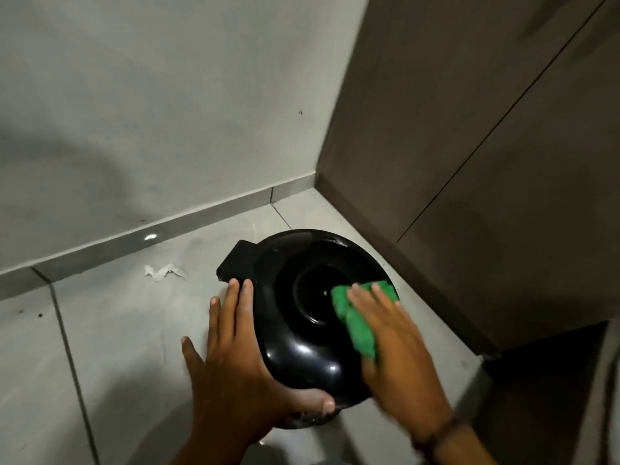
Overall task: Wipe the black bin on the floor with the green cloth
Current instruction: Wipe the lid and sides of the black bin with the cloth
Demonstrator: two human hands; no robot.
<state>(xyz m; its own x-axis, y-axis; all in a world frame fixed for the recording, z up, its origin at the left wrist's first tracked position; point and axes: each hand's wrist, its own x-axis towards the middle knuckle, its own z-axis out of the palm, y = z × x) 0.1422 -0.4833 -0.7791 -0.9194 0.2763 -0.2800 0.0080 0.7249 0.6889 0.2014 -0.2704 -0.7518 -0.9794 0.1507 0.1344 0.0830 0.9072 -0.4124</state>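
A round black bin (302, 330) with a glossy domed lid stands on the grey tiled floor in a corner. My left hand (231, 357) grips the bin's left edge, fingers spread along its side and the thumb hooked under the front rim. My right hand (392, 344) presses a crumpled green cloth (357, 317) flat onto the right side of the lid. The hand covers part of the cloth and is slightly blurred.
A grey wall (151, 112) with a skirting strip runs behind the bin. A dark brown cabinet (486, 162) stands close on the right. A scrap of white paper (164, 271) lies on the floor (110, 330) to the left.
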